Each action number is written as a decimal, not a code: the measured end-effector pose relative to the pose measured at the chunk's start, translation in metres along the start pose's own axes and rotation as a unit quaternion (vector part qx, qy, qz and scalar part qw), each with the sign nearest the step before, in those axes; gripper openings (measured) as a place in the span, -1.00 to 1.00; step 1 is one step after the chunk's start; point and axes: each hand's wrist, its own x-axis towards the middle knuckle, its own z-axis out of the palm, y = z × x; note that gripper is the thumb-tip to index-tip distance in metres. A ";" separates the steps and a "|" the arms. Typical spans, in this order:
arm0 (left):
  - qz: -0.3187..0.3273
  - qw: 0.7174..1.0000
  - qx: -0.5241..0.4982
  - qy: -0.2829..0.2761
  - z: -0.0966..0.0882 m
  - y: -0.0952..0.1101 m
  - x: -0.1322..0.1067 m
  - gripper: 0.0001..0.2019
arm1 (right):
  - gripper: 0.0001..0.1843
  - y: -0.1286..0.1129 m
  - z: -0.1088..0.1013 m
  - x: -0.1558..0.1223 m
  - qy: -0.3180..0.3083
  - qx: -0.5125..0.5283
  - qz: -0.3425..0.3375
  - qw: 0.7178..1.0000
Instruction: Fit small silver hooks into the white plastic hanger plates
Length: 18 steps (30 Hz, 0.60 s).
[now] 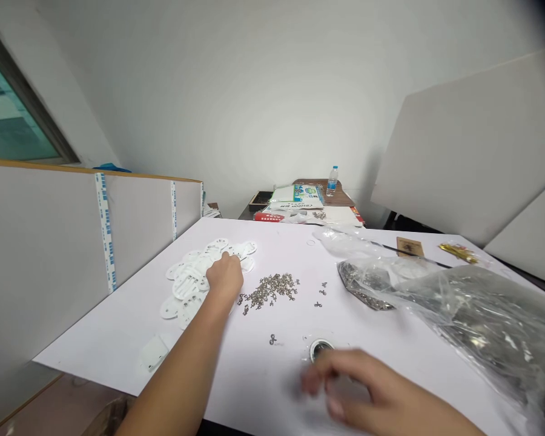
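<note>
White table: the left hand is curling over plastic discs, the open right hand hovering near a metal ring.

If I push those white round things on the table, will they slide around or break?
The white discs look thin and flat, so they are probably light and a bit stiff. Since they overlap in a pile, they would likely slide over each other. Lying flat, they seem unlikely to roll.
</note>
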 end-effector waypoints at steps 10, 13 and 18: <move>0.120 0.969 -0.158 0.147 -0.017 0.029 -0.033 -0.80 | -0.58 0.053 0.007 0.109 0.160 0.357 -0.023 0.920; 0.312 0.901 -0.283 0.107 -0.005 0.058 -0.057 -0.83 | -0.60 0.049 0.006 0.105 0.148 0.453 -0.013 0.879; 0.451 0.809 -0.375 0.024 0.016 0.085 -0.077 -0.91 | -0.63 0.051 0.001 0.108 0.198 0.469 -0.022 0.860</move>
